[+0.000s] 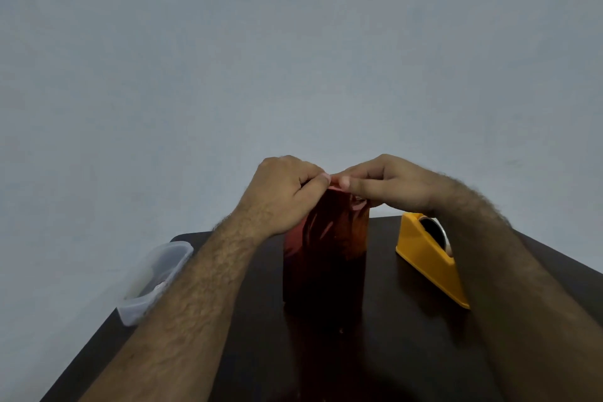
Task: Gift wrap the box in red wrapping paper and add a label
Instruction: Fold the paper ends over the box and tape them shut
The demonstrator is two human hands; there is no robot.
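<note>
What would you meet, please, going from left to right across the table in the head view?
Clear plastic container → red-wrapped box, standing upright with both hands at its top → yellow tape dispenser.

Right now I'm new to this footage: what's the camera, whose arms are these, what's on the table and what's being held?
There is no machine here. It is a single picture from a wide-angle camera worn on a person's head, looking forward and down, so the two bare arms are that person's own.

A tall box covered in shiny red wrapping paper stands upright on a dark table. The left hand and the right hand meet at its top, fingers curled, pinching the paper there. What lies under the fingers is hidden.

Right of the box sits a yellow tape dispenser. At the table's left edge is a clear plastic container. Behind is a plain wall. No label shows.
</note>
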